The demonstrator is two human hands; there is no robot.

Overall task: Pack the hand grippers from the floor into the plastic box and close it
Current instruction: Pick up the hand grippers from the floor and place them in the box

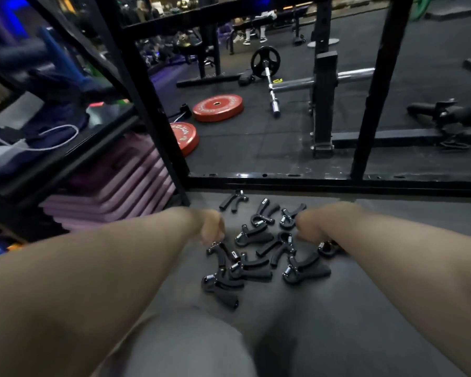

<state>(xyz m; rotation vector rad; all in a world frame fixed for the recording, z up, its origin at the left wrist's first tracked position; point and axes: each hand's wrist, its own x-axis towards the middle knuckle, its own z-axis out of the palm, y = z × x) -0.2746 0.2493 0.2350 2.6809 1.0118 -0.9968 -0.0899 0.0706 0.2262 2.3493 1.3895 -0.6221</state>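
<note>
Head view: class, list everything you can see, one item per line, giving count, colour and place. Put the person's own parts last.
Hand grippers: about ten, black with silver springs, scattered on the floor between the hands.
Floor: one, dark grey, throughout.
Rack: one, black, crossing the view just beyond the grippers.
Plates: two, red, on the floor beyond the rack, left of centre.
Barbell: one, silver with a black plate, on the floor further back.
Mats: one stack, pink, low at left beside the rack.
Left hand: one, blurred, at the pile's left edge.
Right hand: one, blurred, at the pile's right edge.
</note>
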